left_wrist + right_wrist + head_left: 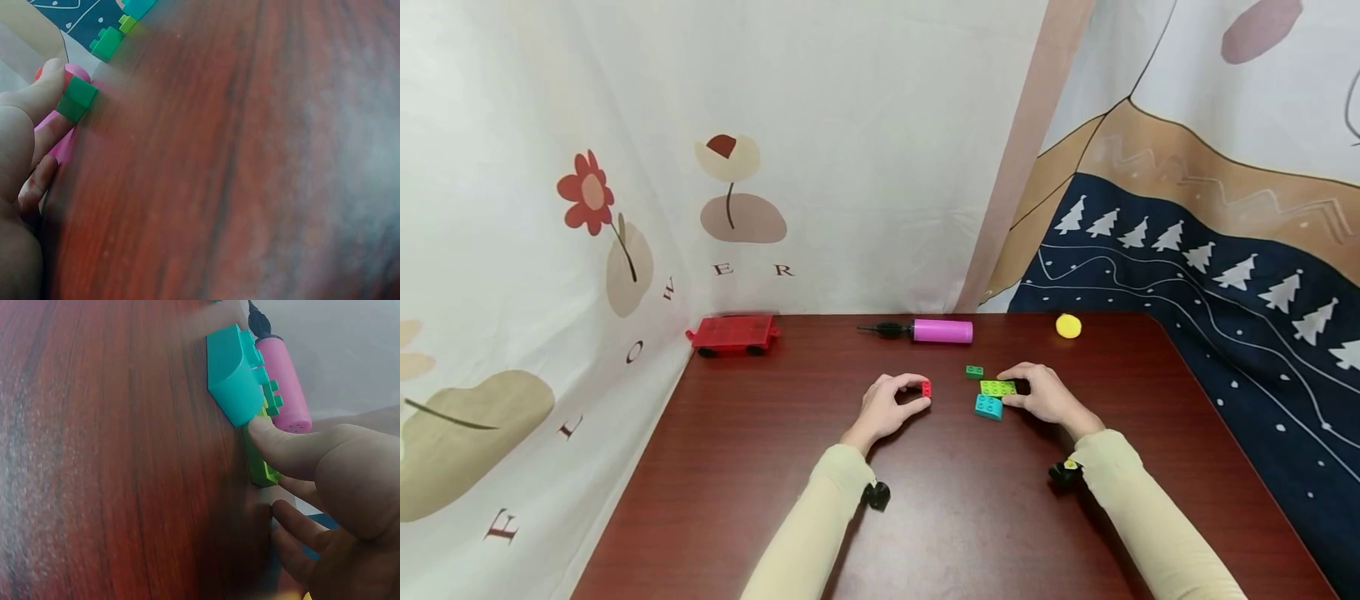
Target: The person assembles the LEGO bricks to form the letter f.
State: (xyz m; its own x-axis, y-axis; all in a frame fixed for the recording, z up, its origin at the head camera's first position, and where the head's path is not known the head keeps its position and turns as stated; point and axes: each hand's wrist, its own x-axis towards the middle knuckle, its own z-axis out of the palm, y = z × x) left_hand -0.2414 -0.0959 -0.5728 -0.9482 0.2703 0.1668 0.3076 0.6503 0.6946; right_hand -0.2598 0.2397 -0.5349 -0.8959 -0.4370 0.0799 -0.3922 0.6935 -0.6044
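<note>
My left hand [882, 408] pinches a small red brick [926, 389] between thumb and fingers. In the left wrist view a green brick [77, 99] shows at the same fingertips, red peeking out by the thumb; how the two join is hidden. The thumb and fingers of my right hand [1047, 395] hold the right end of a lime green brick [997, 388]. Touching its near side is a teal brick [988, 407] with a curved end, clear in the right wrist view [232, 378]. Just beyond lies a small green brick [974, 372].
Along the back of the dark red-brown table [940, 533] are a red wheeled toy wagon [733, 334], a pink hand pump [942, 332] with a black nozzle end, and a yellow ball-like thing [1068, 326]. Printed curtains [865, 167] hang behind the table.
</note>
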